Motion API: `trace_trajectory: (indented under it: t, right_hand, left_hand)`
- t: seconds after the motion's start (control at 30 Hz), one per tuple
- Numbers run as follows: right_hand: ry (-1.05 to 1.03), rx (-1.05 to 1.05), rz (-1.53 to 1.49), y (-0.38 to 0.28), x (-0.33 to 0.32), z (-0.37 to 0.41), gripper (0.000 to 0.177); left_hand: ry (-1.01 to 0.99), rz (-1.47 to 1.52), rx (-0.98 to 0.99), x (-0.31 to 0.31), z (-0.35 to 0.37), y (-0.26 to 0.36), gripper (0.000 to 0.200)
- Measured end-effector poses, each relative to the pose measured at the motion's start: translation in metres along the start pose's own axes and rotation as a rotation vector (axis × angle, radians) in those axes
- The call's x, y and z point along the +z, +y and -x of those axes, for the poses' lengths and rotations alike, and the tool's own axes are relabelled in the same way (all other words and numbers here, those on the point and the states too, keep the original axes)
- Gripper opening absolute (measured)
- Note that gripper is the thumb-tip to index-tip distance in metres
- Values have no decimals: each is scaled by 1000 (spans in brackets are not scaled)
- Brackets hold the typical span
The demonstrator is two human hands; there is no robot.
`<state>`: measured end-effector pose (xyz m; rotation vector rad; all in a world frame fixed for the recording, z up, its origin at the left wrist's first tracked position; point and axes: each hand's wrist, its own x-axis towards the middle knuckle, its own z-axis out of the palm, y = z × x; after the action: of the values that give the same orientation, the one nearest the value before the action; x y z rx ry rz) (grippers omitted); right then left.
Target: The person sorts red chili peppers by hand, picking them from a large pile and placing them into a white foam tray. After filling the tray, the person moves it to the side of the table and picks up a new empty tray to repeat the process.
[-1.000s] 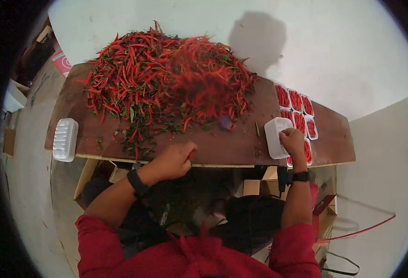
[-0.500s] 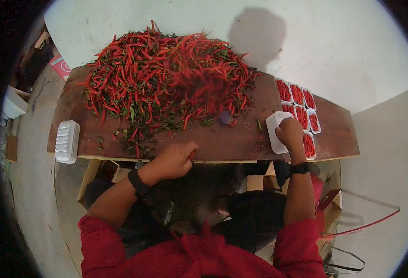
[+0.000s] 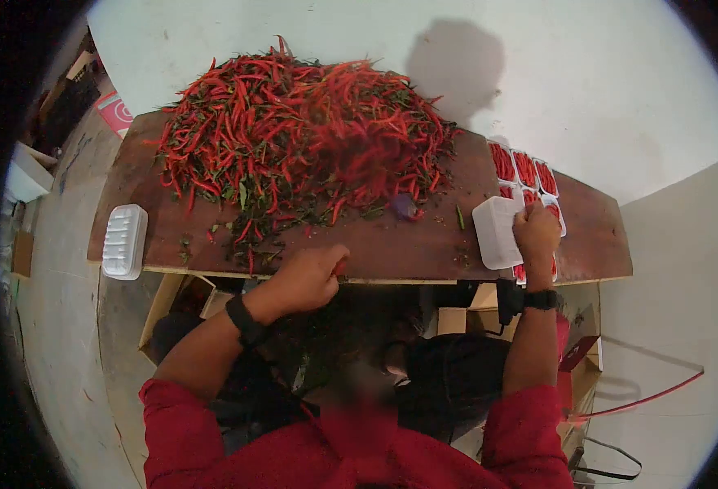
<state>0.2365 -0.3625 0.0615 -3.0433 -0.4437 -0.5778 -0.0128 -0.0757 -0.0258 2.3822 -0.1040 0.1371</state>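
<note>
My left hand (image 3: 314, 275) is closed near the table's front edge, with a red chili (image 3: 341, 266) sticking out between thumb and fingers. At the right, my right hand (image 3: 537, 235) is curled at the right edge of a white tray (image 3: 496, 235); I cannot tell what its fingers hold. That hand overlaps the packed trays of red chilies (image 3: 525, 169), hiding some of them. Ahead of my left hand lies a large heap of red chilies (image 3: 253, 130) with green stems and leaves.
A stack of white trays (image 3: 124, 242) stands upside down at the left end of the brown table (image 3: 392, 254). A small purple thing (image 3: 403, 205) lies at the heap's front edge. A white wall (image 3: 571, 81) rises behind. Cardboard boxes (image 3: 452, 321) are under the table.
My right hand has moved right, from over the white tray to its right edge and the packed trays. My left hand stays put with the chili. The view has shifted slightly.
</note>
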Motion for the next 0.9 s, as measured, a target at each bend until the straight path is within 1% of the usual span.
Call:
trace_trajectory:
  t: [0.03, 0.07, 0.13, 0.17, 0.2, 0.23, 0.27, 0.3, 0.33, 0.37, 0.4, 0.43, 0.5, 0.53, 0.6, 0.63, 0.7, 0.73, 0.8, 0.83, 0.9]
  right_hand:
    - [81, 44, 15, 0, -6, -1, 23]
    - [81, 42, 13, -2, -12, 0, 23]
    - [256, 37, -142, -10, -27, 6, 21]
    - [226, 54, -238, -18, -31, 8, 20]
    - [222, 48, -244, -27, -32, 13, 20]
    - [217, -51, -318, -39, -32, 19, 18]
    - [211, -149, -393, -51, -30, 25, 17]
    - [204, -330, -411, -63, -25, 31, 15]
    - [155, -401, -434, -77, -21, 38, 15]
    - [107, -472, -458, -93, -17, 46, 15]
    - [95, -570, -456, -108, -14, 56, 15]
    - [86, -669, -452, -123, -11, 67, 15]
    - [25, -855, -500, -146, -2, 86, 15]
    - [26, -860, -511, -155, 6, 95, 15]
    - [-113, -1047, -476, -170, 22, 109, 13]
    - [-114, -1050, -483, -175, 26, 115, 13]
    - [-188, -1160, -422, -184, 31, 123, 10]
    - [-190, -1164, -424, -186, 32, 126, 10]
    - [-198, -1189, -386, -190, 33, 128, 10]
    - [-200, -1192, -386, -192, 33, 128, 10]
    - [-150, -1204, -420, -195, 32, 129, 10]
  left_hand:
    - [1, -1, -1, 2, 0, -2, 32]
    - [23, -12, 15, 3, 0, -5, 33]
    - [47, -23, 24, 2, 1, -7, 33]
    - [41, -47, 0, 0, 1, -7, 35]
    - [35, -71, -26, -2, 1, -7, 36]
    - [35, -76, -36, -6, -1, -7, 36]
    - [86, -71, -24, -12, -3, -6, 36]
    - [137, -68, -10, -19, -5, -6, 36]
    - [135, -76, -21, -25, -5, -5, 36]
    - [182, -35, -78, -32, -6, -4, 36]
    - [231, 6, -135, -38, -5, -4, 36]
    - [235, -4, -145, -43, -4, -5, 36]
    - [351, 82, -189, -53, -1, -7, 37]
    - [354, 73, -195, -57, 1, -7, 37]
    - [363, 65, -213, -61, 5, -8, 37]
    - [364, 61, -220, -60, 8, -11, 37]
    - [326, 92, -140, -55, 14, -14, 36]
    - [328, 92, -145, -55, 17, -12, 36]
    - [201, 188, -258, -55, 20, -5, 26]
    - [203, 190, -260, -53, 21, -7, 26]
    - [193, 139, -165, -46, 23, -13, 33]
